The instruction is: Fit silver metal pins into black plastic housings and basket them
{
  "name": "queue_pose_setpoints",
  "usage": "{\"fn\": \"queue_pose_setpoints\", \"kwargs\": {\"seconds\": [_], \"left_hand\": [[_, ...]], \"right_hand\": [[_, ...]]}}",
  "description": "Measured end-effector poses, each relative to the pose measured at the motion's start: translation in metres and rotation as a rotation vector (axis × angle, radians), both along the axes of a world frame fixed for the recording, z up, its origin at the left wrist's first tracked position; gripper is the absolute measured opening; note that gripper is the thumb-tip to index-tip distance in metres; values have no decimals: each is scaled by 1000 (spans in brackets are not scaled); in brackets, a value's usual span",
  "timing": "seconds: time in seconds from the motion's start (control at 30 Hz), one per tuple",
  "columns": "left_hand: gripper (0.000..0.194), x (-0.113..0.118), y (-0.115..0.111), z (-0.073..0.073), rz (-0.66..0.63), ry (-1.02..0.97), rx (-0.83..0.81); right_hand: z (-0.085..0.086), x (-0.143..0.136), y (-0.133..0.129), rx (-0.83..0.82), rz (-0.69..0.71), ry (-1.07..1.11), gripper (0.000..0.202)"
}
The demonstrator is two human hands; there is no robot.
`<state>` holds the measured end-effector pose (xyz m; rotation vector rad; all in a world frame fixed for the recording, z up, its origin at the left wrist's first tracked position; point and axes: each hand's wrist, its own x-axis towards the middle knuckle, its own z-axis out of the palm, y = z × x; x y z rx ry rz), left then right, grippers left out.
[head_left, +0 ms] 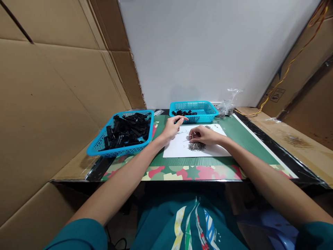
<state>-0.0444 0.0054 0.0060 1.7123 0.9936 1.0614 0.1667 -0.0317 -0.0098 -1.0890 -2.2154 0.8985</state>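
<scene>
My right hand [201, 135] is closed in a pinch above a white sheet [174, 150], with a thin silvery metal piece [189, 136] at its fingertips; its exact kind is too small to tell. Directly below that hand lies a pile of tiny metal pieces [197, 147]. My left hand [171, 128] hovers over the sheet's left edge, thumb and index finger drawn together. What it holds, if anything, I cannot make out. A few small bits lie scattered on the paper between the two hands.
A blue basket [121, 151] heaped with black plastic parts [128, 128] stands at the left. Behind the sheet, a second blue basket [204, 119] holds fewer black parts [183, 113]. Clear plastic bags [226, 107] sit at the back right. Cardboard walls [52, 86] flank the table.
</scene>
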Motion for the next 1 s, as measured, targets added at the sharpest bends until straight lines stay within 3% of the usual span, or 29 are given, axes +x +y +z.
{"fn": "queue_pose_setpoints", "kwargs": {"seconds": [0.17, 0.33, 0.53, 0.7, 1.0], "left_hand": [[33, 0, -2, 1, -1, 58, 24], [33, 0, -4, 2, -59, 95, -72], [29, 1, -7, 4, -65, 77, -86], [29, -2, -5, 6, -115, 23, -181], [28, -2, -6, 5, -153, 27, -197]], "right_hand": [[-3, -3, 3, 25, -103, -49, 10], [-5, 4, 7, 92, -233, -80, 12], [-5, 16, 11, 108, -233, -31, 19], [-5, 16, 10, 76, -155, 19, 19], [-2, 13, 9, 97, -131, -106, 13]]}}
